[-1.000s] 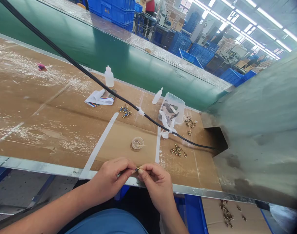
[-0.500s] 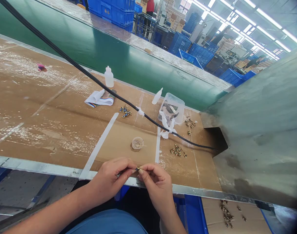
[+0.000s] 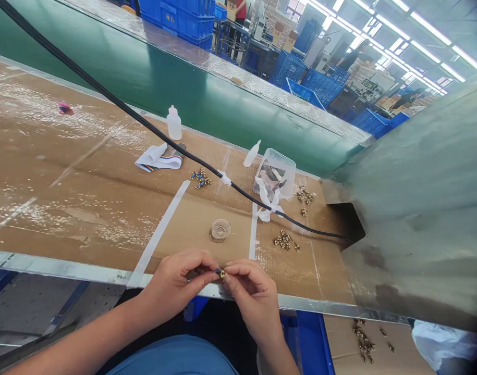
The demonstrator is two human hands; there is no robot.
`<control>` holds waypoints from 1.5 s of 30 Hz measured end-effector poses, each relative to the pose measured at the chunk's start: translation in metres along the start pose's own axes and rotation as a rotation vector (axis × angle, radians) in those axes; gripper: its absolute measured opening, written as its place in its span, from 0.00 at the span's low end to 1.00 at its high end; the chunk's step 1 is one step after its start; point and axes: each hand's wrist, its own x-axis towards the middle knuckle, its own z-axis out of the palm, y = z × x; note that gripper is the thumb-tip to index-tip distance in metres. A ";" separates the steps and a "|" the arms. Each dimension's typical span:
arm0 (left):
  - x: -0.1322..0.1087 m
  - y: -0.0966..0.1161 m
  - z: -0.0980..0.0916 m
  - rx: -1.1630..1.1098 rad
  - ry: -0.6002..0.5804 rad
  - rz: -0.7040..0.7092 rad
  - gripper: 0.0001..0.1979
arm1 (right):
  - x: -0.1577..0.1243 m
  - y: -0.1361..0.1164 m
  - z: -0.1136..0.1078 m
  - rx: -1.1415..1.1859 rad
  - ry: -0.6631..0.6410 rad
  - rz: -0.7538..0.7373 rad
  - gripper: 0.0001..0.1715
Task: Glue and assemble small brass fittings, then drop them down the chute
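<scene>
Between my fingertips, just above the table's near edge, is a small gold-and-blue metal piece (image 3: 221,273). My left hand (image 3: 181,278) pinches its left side. My right hand (image 3: 252,291) has thumb and forefinger on its right side. Fingers cover much of the piece, so its exact kind is hidden. Beyond my hands stands a small clear round cup (image 3: 220,229) with a thin stick across its rim. A pile of similar gold-and-blue pieces (image 3: 200,178) lies farther back on the left, and a pile of gold-and-dark pieces (image 3: 285,240) lies to the right.
A black cable (image 3: 144,122) crosses diagonally above the cardboard-covered table (image 3: 105,219). Two white squeeze bottles, one large (image 3: 174,125) and one small (image 3: 252,154), stand at the back near a clear plastic box (image 3: 281,172). A metal panel (image 3: 402,219) rises at right.
More of the gold end of the small piece now shows between my fingertips. Both hands stay in nearly the same place, still pinching.
</scene>
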 end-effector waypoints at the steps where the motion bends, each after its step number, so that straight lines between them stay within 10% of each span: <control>1: 0.000 0.000 0.000 0.001 -0.002 0.000 0.04 | 0.000 0.000 0.000 -0.007 -0.001 0.001 0.05; 45: -0.006 -0.001 0.002 0.201 -0.149 0.163 0.09 | -0.002 0.002 -0.001 -0.118 -0.036 0.045 0.05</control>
